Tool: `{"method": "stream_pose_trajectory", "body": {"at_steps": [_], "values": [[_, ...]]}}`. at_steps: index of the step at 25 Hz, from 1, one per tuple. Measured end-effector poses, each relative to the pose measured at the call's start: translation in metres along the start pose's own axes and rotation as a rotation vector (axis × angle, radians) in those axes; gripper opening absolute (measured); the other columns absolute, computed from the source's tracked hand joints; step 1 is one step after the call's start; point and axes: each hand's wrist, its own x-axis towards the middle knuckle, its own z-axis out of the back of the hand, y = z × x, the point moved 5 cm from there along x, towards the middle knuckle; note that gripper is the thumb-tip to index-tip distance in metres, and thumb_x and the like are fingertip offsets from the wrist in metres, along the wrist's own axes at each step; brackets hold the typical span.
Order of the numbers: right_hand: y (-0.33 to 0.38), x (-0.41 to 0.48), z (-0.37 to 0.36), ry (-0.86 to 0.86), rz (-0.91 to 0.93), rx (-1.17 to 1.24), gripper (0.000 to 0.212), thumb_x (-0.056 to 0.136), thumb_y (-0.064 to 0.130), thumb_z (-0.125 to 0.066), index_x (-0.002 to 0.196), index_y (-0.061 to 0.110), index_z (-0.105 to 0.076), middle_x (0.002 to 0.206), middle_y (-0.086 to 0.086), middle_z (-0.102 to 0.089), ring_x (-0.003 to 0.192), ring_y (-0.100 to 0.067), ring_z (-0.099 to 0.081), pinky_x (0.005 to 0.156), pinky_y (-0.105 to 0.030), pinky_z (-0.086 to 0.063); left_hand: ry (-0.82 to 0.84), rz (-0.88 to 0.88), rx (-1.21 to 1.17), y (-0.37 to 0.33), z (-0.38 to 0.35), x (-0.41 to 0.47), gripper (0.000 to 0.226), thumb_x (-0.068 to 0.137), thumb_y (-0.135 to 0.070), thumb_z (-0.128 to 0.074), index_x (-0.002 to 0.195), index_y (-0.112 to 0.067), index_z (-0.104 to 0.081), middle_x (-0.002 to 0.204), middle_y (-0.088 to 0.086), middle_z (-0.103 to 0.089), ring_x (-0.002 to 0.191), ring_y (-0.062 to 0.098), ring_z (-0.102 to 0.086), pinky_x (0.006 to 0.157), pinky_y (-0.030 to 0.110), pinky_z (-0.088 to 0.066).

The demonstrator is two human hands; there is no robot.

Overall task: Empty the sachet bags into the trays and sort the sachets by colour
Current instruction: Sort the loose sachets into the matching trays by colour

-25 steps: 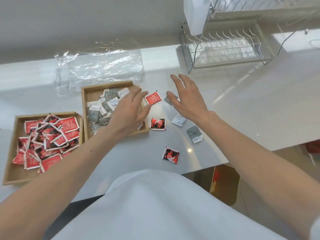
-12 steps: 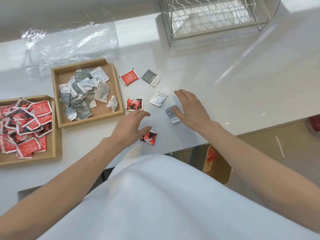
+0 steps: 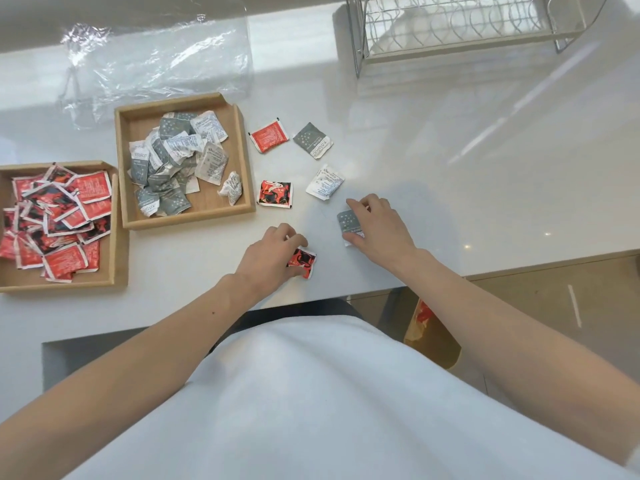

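Note:
Two wooden trays stand on the white counter: the left tray (image 3: pixel 117 237) holds several red sachets, the middle tray (image 3: pixel 242 161) several grey and white ones. My left hand (image 3: pixel 270 258) pinches a red sachet (image 3: pixel 304 261) lying near the counter's front edge. My right hand (image 3: pixel 381 226) closes its fingers on a grey sachet (image 3: pixel 348 220) flat on the counter. Loose between the hands and the trays lie a red sachet (image 3: pixel 269 135), a red-and-black sachet (image 3: pixel 275 194), a grey sachet (image 3: pixel 312 140) and a white sachet (image 3: pixel 325 181).
An empty clear plastic bag (image 3: pixel 156 60) lies crumpled behind the trays. A wire dish rack (image 3: pixel 460 26) stands at the back right. The counter's front edge (image 3: pixel 519 268) runs just right of my right forearm, with a brown bag (image 3: pixel 429 327) on the floor below.
Both hands came back from the far sachets toward the front edge and lowered. The left hand closed on the near red sachet, the right on the near grey one.

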Motion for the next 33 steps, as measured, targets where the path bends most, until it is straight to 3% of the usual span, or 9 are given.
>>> {"method": "stream_pose_trajectory", "body": {"at_steps": [4, 7, 10, 14, 20, 25, 28, 30, 33], "values": [[0.004, 0.004, 0.001, -0.030, -0.051, 0.023, 0.042, 0.087, 0.034, -0.069, 0.120, 0.013, -0.055, 0.120, -0.011, -0.049, 0.111, -0.028, -0.047, 0.087, -0.039, -0.046, -0.005, -0.023, 0.004, -0.003, 0.001, 0.003, 0.042, 0.082, -0.037, -0.075, 0.112, -0.019, -0.052, 0.117, 0.002, -0.050, 0.106, 0.025, -0.047, 0.073, 0.041, -0.051], [0.006, 0.004, 0.001, -0.020, -0.096, 0.128, 0.025, 0.088, 0.025, -0.067, 0.106, 0.014, -0.053, 0.110, -0.006, -0.056, 0.100, -0.027, -0.053, 0.074, -0.037, -0.044, 0.022, -0.027, -0.047, 0.000, 0.000, 0.004, 0.037, 0.086, -0.037, -0.070, 0.107, -0.019, -0.045, 0.105, 0.000, -0.059, 0.090, 0.025, -0.052, 0.066, 0.036, -0.043], [0.014, 0.003, 0.004, -0.021, -0.160, 0.264, 0.021, 0.089, 0.021, -0.063, 0.107, 0.017, -0.053, 0.104, -0.005, -0.064, 0.092, -0.028, -0.058, 0.072, -0.038, -0.048, 0.005, -0.021, -0.132, 0.008, 0.001, 0.003, 0.027, 0.093, -0.038, -0.062, 0.113, -0.022, -0.053, 0.104, -0.001, -0.061, 0.094, 0.025, -0.057, 0.068, 0.033, -0.039], [0.032, 0.003, 0.014, -0.094, -0.217, 0.433, 0.017, 0.088, 0.020, -0.066, 0.103, 0.020, -0.059, 0.101, -0.001, -0.065, 0.091, -0.026, -0.061, 0.077, -0.042, -0.053, -0.096, -0.062, -0.196, 0.021, 0.019, 0.005, 0.021, 0.094, -0.035, -0.061, 0.103, -0.016, -0.064, 0.091, -0.002, -0.053, 0.088, 0.024, -0.055, 0.065, 0.033, -0.041], [0.055, 0.010, 0.026, -0.181, -0.309, 0.515, 0.010, 0.086, 0.010, -0.067, 0.093, 0.014, -0.060, 0.085, 0.004, -0.062, 0.077, -0.015, -0.055, 0.056, -0.009, -0.038, -0.088, -0.096, -0.405, 0.042, 0.048, 0.014, 0.010, 0.085, -0.026, -0.073, 0.086, -0.020, -0.065, 0.092, -0.003, -0.071, 0.080, 0.021, -0.061, 0.068, 0.037, -0.052], [0.064, 0.012, 0.034, -0.218, -0.368, 0.565, 0.015, 0.085, 0.012, -0.071, 0.090, 0.018, -0.058, 0.085, 0.003, -0.062, 0.073, -0.014, -0.054, 0.056, -0.011, -0.037, -0.073, -0.155, -0.393, 0.047, 0.066, 0.025, 0.017, 0.082, -0.018, -0.076, 0.078, -0.011, -0.061, 0.068, -0.004, -0.057, 0.064, 0.020, -0.052, 0.054, 0.030, -0.031], [0.060, 0.020, 0.041, -0.219, -0.387, 0.569, 0.020, 0.084, 0.016, -0.073, 0.093, 0.020, -0.056, 0.088, 0.003, -0.061, 0.071, -0.008, -0.053, 0.054, -0.011, -0.035, -0.088, -0.149, -0.371, 0.046, 0.079, 0.036, 0.015, 0.079, -0.015, -0.077, 0.087, -0.005, -0.068, 0.070, -0.002, -0.059, 0.072, 0.024, -0.056, 0.055, 0.027, -0.037], [0.054, 0.031, 0.041, -0.193, -0.379, 0.573, 0.024, 0.083, 0.017, -0.074, 0.099, 0.020, -0.057, 0.091, 0.001, -0.061, 0.073, -0.011, -0.054, 0.052, -0.008, -0.034, -0.082, -0.112, -0.361, 0.046, 0.086, 0.045, 0.026, 0.077, -0.015, -0.080, 0.100, -0.007, -0.070, 0.087, 0.003, -0.069, 0.083, 0.025, -0.063, 0.068, 0.030, -0.050], [0.046, 0.052, 0.041, -0.124, -0.347, 0.591, 0.031, 0.083, 0.018, -0.075, 0.109, 0.017, -0.059, 0.095, -0.001, -0.061, 0.083, -0.018, -0.056, 0.056, -0.014, -0.035, -0.083, -0.022, -0.329, 0.051, 0.088, 0.062, 0.044, 0.075, -0.021, -0.083, 0.115, -0.015, -0.066, 0.107, 0.009, -0.070, 0.098, 0.028, -0.065, 0.080, 0.036, -0.053]]}}
